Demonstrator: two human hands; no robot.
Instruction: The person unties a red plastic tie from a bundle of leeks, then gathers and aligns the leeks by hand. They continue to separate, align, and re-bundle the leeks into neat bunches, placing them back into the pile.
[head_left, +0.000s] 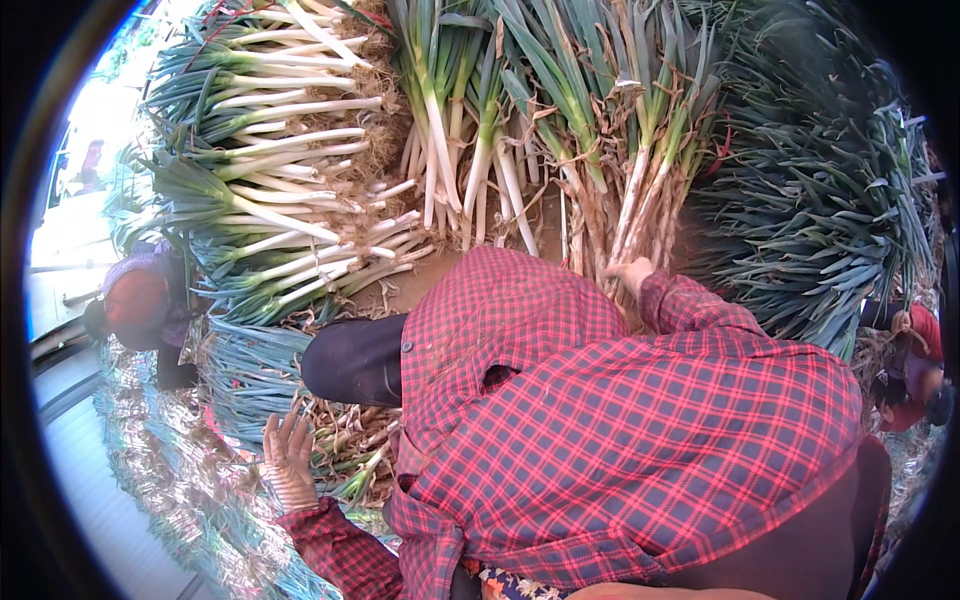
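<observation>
My right hand (632, 275) is at the lower ends of unpeeled long green onions (634, 202), its fingers closed around the brown, dry-skinned stalks. Part of that grip is hidden by the fingers and my sleeve. My left hand (289, 459) is held out to the left, fingers extended and nothing in it, near a pile of green leaves (251, 367). In front of me lean clean green onions with white stems (441, 154). To their left is a stack of white-stemmed green onions (300, 146), roots facing inward.
A dense heap of green onion leaves (802, 187) rises on the right. Stripped leaves and husks (352, 442) lie beside my bent knee (352, 364). One person (139, 300) is at the far left, and another (911, 367) at the far right. More bundles (180, 465) cover the lower left.
</observation>
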